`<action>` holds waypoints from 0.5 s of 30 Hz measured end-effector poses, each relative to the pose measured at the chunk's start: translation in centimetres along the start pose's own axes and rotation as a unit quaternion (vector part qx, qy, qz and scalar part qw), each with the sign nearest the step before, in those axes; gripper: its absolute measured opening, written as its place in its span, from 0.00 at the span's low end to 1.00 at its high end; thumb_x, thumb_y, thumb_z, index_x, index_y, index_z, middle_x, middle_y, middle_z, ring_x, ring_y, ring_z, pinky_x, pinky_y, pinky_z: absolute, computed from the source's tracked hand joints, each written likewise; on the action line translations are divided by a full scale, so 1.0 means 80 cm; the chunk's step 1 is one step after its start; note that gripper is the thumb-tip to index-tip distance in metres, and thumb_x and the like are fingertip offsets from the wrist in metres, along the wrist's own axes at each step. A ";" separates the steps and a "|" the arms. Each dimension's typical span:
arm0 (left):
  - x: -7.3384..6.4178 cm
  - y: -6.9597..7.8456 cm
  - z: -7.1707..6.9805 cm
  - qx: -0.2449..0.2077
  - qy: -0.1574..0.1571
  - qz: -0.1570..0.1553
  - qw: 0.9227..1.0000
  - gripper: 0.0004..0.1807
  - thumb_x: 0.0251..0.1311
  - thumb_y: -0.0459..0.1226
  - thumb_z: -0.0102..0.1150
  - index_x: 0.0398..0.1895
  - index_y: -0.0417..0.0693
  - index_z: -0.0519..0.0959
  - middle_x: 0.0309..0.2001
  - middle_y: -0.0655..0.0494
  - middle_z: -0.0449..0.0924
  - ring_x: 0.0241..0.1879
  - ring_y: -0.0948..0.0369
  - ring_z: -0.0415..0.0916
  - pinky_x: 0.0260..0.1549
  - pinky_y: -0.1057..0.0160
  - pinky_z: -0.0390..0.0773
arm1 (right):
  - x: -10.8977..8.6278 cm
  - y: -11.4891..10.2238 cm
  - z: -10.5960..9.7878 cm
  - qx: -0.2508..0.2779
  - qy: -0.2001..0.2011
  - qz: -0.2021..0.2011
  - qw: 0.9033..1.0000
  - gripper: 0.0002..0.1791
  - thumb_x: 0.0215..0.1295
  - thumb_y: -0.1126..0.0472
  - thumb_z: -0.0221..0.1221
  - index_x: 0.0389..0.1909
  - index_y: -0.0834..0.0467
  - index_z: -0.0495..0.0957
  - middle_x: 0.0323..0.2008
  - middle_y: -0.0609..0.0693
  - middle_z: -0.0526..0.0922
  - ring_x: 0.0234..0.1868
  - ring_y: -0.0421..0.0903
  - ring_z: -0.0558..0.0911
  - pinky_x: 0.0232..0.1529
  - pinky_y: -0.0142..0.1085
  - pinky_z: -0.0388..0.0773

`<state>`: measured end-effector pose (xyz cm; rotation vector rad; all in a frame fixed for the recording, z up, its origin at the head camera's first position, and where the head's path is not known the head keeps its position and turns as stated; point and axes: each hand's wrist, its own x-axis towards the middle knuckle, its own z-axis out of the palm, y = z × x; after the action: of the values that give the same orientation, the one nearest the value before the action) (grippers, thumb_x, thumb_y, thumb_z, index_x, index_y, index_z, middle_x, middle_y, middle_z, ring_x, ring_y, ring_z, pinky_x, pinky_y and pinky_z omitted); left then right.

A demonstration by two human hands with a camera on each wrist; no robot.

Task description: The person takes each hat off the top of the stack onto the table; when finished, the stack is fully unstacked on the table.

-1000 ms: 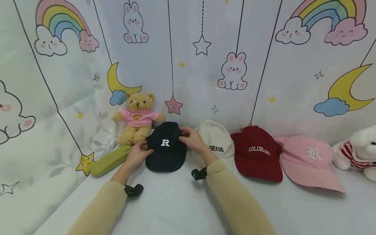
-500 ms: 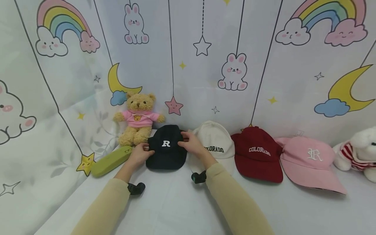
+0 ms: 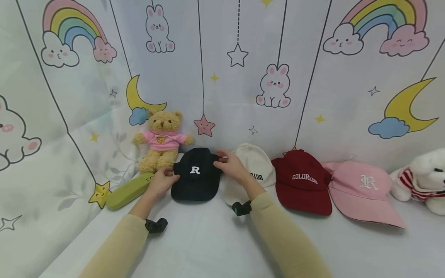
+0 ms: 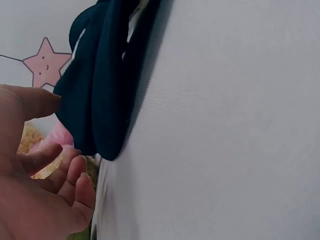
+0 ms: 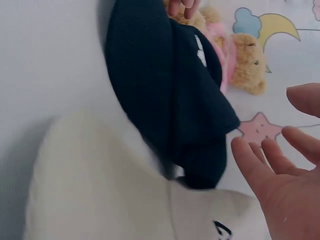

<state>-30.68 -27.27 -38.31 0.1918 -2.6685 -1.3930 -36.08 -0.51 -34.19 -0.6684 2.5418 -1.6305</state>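
Note:
A dark navy baseball cap (image 3: 195, 185) with a white "R" stands on the white surface, brim forward, between my two hands. At its left side is my left hand (image 3: 160, 184). The left wrist view has that hand (image 4: 42, 185) with its thumb tip at the edge of the cap (image 4: 92, 95) and its other fingers bent loosely beside it. My right hand (image 3: 233, 168) is at the cap's right side, in front of a cream cap (image 3: 255, 156). Seen from the right wrist, its fingers (image 5: 250, 160) are spread and apart from the navy cap (image 5: 150, 75).
Right of the cream cap stand a dark red "COLORADO" cap (image 3: 302, 185) and a pink cap (image 3: 365, 197). A white plush toy (image 3: 425, 173) sits far right. Behind the left hand are a teddy bear (image 3: 163, 135) and a green glasses case (image 3: 126, 193). A patterned cloth backs everything.
The navy cap was tipped slightly at first, then settled on the surface. My right hand has drawn off to the right and up from it; my left hand shifted slightly left.

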 end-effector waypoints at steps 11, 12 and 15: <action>-0.023 0.027 -0.003 -0.052 0.034 0.067 0.996 0.32 0.71 0.42 0.59 0.71 0.35 0.64 0.60 0.38 0.73 0.55 0.47 0.70 0.50 0.53 0.73 | -0.030 -0.026 -0.048 -0.009 0.008 -0.046 0.999 0.28 0.73 0.58 0.58 0.72 0.56 0.66 0.67 0.56 0.72 0.66 0.53 0.72 0.61 0.50 0.72; -0.024 0.029 -0.002 -0.053 0.036 0.075 0.995 0.32 0.71 0.41 0.60 0.71 0.36 0.65 0.60 0.39 0.73 0.54 0.47 0.71 0.49 0.54 0.73 | -0.034 -0.028 -0.053 -0.010 0.008 -0.051 0.999 0.29 0.73 0.58 0.58 0.72 0.56 0.66 0.67 0.55 0.72 0.66 0.53 0.72 0.61 0.50 0.72; -0.028 0.036 0.000 -0.068 0.039 0.099 0.992 0.30 0.70 0.40 0.61 0.70 0.37 0.66 0.58 0.41 0.74 0.52 0.49 0.71 0.48 0.55 0.72 | -0.046 -0.036 -0.066 -0.013 0.008 -0.068 0.998 0.29 0.73 0.57 0.58 0.73 0.55 0.66 0.66 0.55 0.72 0.66 0.52 0.72 0.61 0.51 0.72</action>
<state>-28.60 -25.28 -36.04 -0.0296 -2.4428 -1.4629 -33.21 4.40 -30.00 -0.8512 2.5862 -1.6496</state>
